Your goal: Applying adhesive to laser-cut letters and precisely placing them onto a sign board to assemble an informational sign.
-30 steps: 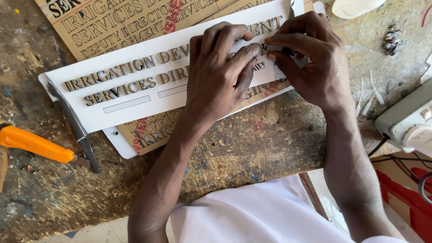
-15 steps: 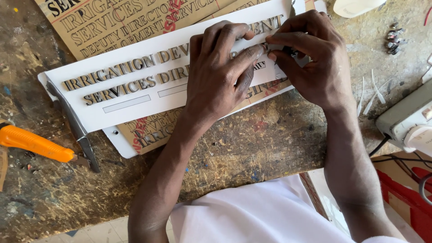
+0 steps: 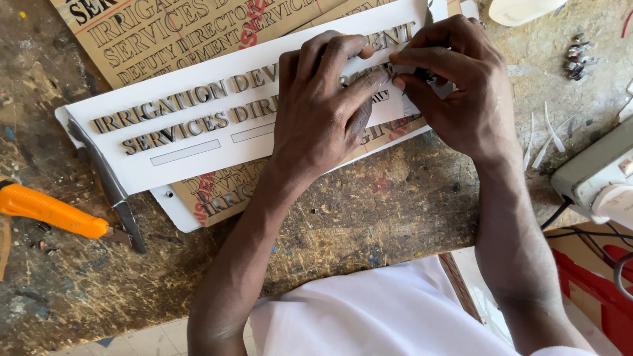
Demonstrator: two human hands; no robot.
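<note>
A: What is being held, and where is it lying?

B: A white sign (image 3: pixel 217 132) is being pressed flat on the table (image 3: pixel 369 217) by the left hand (image 3: pixel 316 112), its fingers spread and lying on the panel. A small piece (image 3: pixel 412 72), too hidden to identify, is being pinched closed between the fingertips of the right hand (image 3: pixel 461 92) at the sign's right end.

A: Which way is the sign running?

B: Its long axis is being laid left to right, rising slightly towards the right, with the raised letters (image 3: pixel 165 122) reading from the person's side. It is resting on a brown card (image 3: pixel 165 33) and a second board (image 3: pixel 217 198).

A: What could be going wrong from here?

B: In judgement, the piece could be set crooked or off the letter line if the left hand's pressure is being eased and the sign is sliding on the boards beneath. The piece could also be dropped from so fine a pinch. The knife (image 3: pixel 53 214) and the grey blade (image 3: pixel 109 188) are lying near the left forearm and could be brushed.
</note>
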